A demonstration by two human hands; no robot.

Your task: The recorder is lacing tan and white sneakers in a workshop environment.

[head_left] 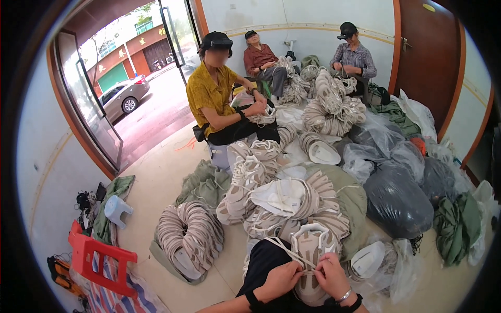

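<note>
A beige and white shoe upper [312, 241] rests across my lap near the bottom of the view, its tongue end pointing away from me. Cream shoelaces [286, 249] run through its eyelets, and loose lengths trail off to the upper left. My left hand [283, 280] is closed in a pinch on the lace at the upper's left edge. On the right side, my right hand [333, 277] pinches the lace close to the eyelets, with fingertips bent inward. Just beyond lies a heap of similar uppers [282, 197], some with laces hanging loose.
A coiled stack of uppers [190, 235] lies on the floor at left. Black-filled plastic bags [399, 198] stand at right. A red stool [104, 261] lies tipped near a small blue stool [118, 211]. A person in yellow [211, 96] and two others sit beyond, handling uppers.
</note>
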